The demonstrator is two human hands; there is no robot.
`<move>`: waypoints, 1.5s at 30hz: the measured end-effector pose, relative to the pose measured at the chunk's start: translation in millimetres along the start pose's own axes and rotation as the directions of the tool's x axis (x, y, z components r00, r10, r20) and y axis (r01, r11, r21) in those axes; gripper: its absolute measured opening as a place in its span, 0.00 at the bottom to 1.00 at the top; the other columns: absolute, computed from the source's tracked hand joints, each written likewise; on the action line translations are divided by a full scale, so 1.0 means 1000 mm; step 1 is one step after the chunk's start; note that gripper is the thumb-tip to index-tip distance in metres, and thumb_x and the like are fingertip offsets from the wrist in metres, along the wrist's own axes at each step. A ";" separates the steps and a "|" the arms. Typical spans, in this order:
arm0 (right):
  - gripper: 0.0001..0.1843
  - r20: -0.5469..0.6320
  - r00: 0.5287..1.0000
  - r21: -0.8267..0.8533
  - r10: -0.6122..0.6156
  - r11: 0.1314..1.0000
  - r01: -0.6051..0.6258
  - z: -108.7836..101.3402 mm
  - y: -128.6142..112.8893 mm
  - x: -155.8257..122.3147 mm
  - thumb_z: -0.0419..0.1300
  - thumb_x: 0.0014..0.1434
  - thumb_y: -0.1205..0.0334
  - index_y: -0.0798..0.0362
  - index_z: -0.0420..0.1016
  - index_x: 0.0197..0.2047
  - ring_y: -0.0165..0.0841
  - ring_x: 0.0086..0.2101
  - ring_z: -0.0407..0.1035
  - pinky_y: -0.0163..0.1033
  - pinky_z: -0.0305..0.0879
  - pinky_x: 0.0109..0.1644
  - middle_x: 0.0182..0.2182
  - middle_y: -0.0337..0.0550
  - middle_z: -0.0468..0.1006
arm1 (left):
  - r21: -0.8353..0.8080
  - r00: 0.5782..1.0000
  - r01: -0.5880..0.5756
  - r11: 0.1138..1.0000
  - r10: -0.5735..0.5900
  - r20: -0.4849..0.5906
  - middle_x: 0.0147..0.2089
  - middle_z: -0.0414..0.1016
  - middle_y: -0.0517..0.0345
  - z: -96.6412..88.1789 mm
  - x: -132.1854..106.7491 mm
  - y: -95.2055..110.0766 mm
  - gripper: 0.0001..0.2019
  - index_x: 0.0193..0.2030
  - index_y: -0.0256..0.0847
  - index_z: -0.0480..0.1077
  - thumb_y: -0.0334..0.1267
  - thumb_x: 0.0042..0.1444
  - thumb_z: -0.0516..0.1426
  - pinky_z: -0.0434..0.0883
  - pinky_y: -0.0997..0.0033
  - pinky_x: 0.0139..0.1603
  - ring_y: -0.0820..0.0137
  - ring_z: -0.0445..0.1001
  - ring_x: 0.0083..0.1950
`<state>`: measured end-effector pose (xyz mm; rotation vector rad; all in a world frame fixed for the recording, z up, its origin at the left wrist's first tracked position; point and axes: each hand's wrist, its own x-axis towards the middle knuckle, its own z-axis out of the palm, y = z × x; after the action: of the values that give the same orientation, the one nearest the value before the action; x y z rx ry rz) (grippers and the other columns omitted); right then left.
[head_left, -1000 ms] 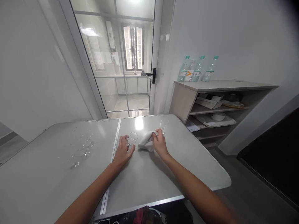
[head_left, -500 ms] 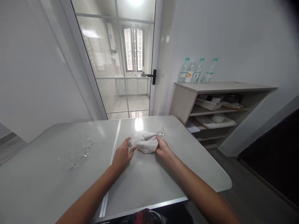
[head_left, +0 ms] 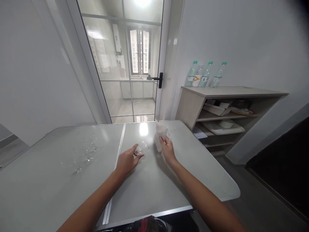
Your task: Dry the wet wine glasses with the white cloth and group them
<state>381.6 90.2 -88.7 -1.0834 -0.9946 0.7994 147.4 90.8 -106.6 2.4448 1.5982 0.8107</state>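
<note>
My left hand [head_left: 129, 158] is closed around the lower part of a clear drinking glass [head_left: 143, 147]. The glass is tilted, its mouth facing up and to the right. A pale cloth [head_left: 160, 133] is bunched in my right hand [head_left: 167, 149], apart from the glass and a little above the table. Behind the cloth and my right hand, another clear glass [head_left: 171, 129] stands on the table, partly hidden.
Several clear glasses [head_left: 89, 158] stand on the left part of the grey table [head_left: 60, 199]. A metal strip [head_left: 118, 151] divides the tabletop. To the right is a shelf unit [head_left: 193, 104] with plastic bottles [head_left: 204, 75] on top. A glazed door [head_left: 130, 106] is behind the table.
My right hand has drawn the cloth away from the glass, up and slightly to the right. My left hand still holds the glass, whose rim is now uncovered.
</note>
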 end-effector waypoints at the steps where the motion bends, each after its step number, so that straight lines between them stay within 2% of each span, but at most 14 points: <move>1: 0.17 0.067 0.995 -0.090 -0.069 0.993 0.075 0.001 -0.003 -0.003 0.60 0.62 0.50 0.51 0.80 0.48 0.39 0.44 0.70 0.39 0.67 0.48 0.41 0.43 0.79 | 0.000 1.000 0.002 1.000 -0.002 0.000 0.34 0.80 0.58 0.000 0.000 0.000 0.27 0.63 0.45 0.69 0.56 0.62 0.58 0.67 0.69 0.35 0.65 0.78 0.33; 6: 0.20 0.409 0.911 -0.226 -0.055 0.961 0.159 0.007 -0.010 -0.022 0.54 0.67 0.49 0.51 0.79 0.53 0.36 0.34 0.66 0.39 0.64 0.45 0.32 0.39 0.75 | -0.025 0.999 -0.047 0.999 0.046 -0.026 0.30 0.78 0.58 0.004 -0.002 -0.003 0.27 0.61 0.44 0.72 0.57 0.60 0.60 0.66 0.70 0.33 0.65 0.77 0.31; 11: 0.43 0.577 0.817 -0.085 0.018 0.996 0.038 0.003 -0.015 -0.028 0.60 0.65 0.47 0.47 0.49 0.77 0.36 0.35 0.67 0.40 0.64 0.50 0.35 0.37 0.76 | -0.087 0.983 -0.182 0.979 0.181 -0.011 0.34 0.80 0.54 0.009 -0.006 -0.004 0.28 0.62 0.43 0.70 0.54 0.60 0.61 0.66 0.71 0.34 0.66 0.76 0.32; 16: 0.41 0.713 0.700 -0.093 0.029 0.994 0.053 -0.005 -0.024 -0.024 0.61 0.62 0.42 0.47 0.58 0.74 0.39 0.37 0.68 0.44 0.65 0.51 0.32 0.38 0.77 | -0.433 0.978 -0.101 0.896 0.170 0.124 0.25 0.70 0.62 -0.004 -0.006 0.012 0.19 0.47 0.40 0.77 0.53 0.58 0.62 0.61 0.72 0.31 0.72 0.65 0.26; 19: 0.39 0.652 0.757 -0.006 -0.028 0.999 0.042 -0.006 -0.026 -0.024 0.60 0.61 0.38 0.49 0.67 0.69 0.42 0.42 0.69 0.44 0.63 0.55 0.37 0.42 0.79 | -0.725 0.919 0.205 0.657 0.127 0.374 0.21 0.57 0.66 -0.015 0.000 0.021 0.22 0.35 0.36 0.75 0.57 0.58 0.61 0.53 0.74 0.24 0.77 0.54 0.22; 23: 0.39 0.524 0.852 0.153 0.012 0.982 -0.108 -0.004 -0.025 -0.024 0.62 0.59 0.37 0.50 0.69 0.67 0.38 0.36 0.68 0.40 0.64 0.47 0.32 0.40 0.75 | -0.776 0.785 0.519 0.358 0.159 0.599 0.22 0.57 0.66 -0.019 0.005 0.023 0.26 0.31 0.35 0.70 0.61 0.59 0.58 0.44 0.75 0.20 0.81 0.45 0.20; 26: 0.34 0.526 0.837 0.214 0.148 0.930 -0.299 -0.003 -0.026 -0.018 0.58 0.63 0.38 0.49 0.72 0.64 0.36 0.34 0.68 0.38 0.64 0.44 0.32 0.39 0.75 | -0.755 0.832 0.421 0.503 0.118 0.543 0.21 0.59 0.65 -0.015 0.004 0.018 0.26 0.30 0.36 0.71 0.61 0.60 0.57 0.48 0.75 0.21 0.80 0.49 0.19; 29: 0.34 0.622 0.717 0.137 0.313 0.859 -0.494 -0.002 -0.032 -0.013 0.53 0.66 0.35 0.48 0.72 0.65 0.37 0.35 0.71 0.38 0.64 0.44 0.33 0.40 0.77 | -0.531 0.966 0.078 0.844 0.068 0.251 0.23 0.66 0.61 -0.009 -0.001 0.010 0.21 0.39 0.38 0.78 0.57 0.56 0.62 0.56 0.74 0.26 0.74 0.61 0.23; 32: 0.37 0.657 0.661 0.079 0.363 0.839 -0.539 0.000 -0.034 -0.013 0.52 0.65 0.33 0.47 0.68 0.68 0.37 0.35 0.72 0.39 0.65 0.45 0.31 0.40 0.77 | -0.293 0.993 -0.084 0.952 0.105 0.057 0.28 0.73 0.58 -0.004 -0.003 0.005 0.22 0.53 0.44 0.77 0.52 0.54 0.64 0.59 0.73 0.30 0.69 0.67 0.28; 36: 0.36 0.592 0.770 0.057 0.238 0.941 -0.335 0.002 -0.029 -0.020 0.56 0.63 0.34 0.47 0.71 0.66 0.35 0.34 0.68 0.38 0.64 0.43 0.30 0.38 0.75 | -0.606 0.957 0.114 0.787 0.076 0.279 0.22 0.64 0.62 -0.001 -0.002 0.005 0.22 0.36 0.38 0.75 0.59 0.57 0.61 0.55 0.75 0.26 0.75 0.59 0.23; 39: 0.37 0.605 0.791 0.048 0.090 0.988 -0.148 -0.001 -0.028 -0.023 0.53 0.64 0.32 0.51 0.75 0.62 0.35 0.32 0.65 0.37 0.62 0.41 0.31 0.40 0.74 | -0.723 0.742 0.559 0.406 0.146 0.655 0.21 0.56 0.67 0.001 0.002 0.005 0.29 0.31 0.38 0.68 0.67 0.58 0.54 0.50 0.76 0.21 0.80 0.46 0.18; 41: 0.37 0.632 0.775 0.056 0.002 0.997 -0.048 -0.003 -0.028 -0.024 0.52 0.63 0.31 0.52 0.78 0.58 0.36 0.34 0.66 0.38 0.62 0.42 0.34 0.43 0.75 | -0.655 0.617 0.710 0.260 0.220 0.756 0.21 0.53 0.70 -0.001 0.003 0.004 0.29 0.35 0.39 0.68 0.69 0.58 0.53 0.49 0.77 0.19 0.81 0.41 0.17; 43: 0.36 0.632 0.774 0.049 -0.043 0.999 0.015 -0.003 -0.029 -0.024 0.53 0.62 0.30 0.51 0.80 0.54 0.37 0.36 0.67 0.39 0.62 0.45 0.38 0.44 0.76 | -0.675 0.646 0.677 0.292 0.204 0.736 0.20 0.54 0.69 -0.003 0.004 0.003 0.29 0.37 0.38 0.70 0.68 0.58 0.53 0.49 0.77 0.19 0.81 0.42 0.17; 45: 0.35 0.613 0.790 0.011 0.015 1.000 -0.027 -0.001 -0.027 -0.023 0.53 0.62 0.30 0.50 0.79 0.55 0.36 0.35 0.66 0.38 0.62 0.44 0.36 0.42 0.76 | -0.720 0.789 0.474 0.507 0.118 0.603 0.20 0.57 0.67 -0.005 0.003 0.002 0.28 0.36 0.37 0.73 0.65 0.58 0.56 0.51 0.76 0.21 0.79 0.49 0.18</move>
<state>375.9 61.6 -68.3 -0.8218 -1.5186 1.2202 147.8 91.9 -100.3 1.4956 0.8485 0.5039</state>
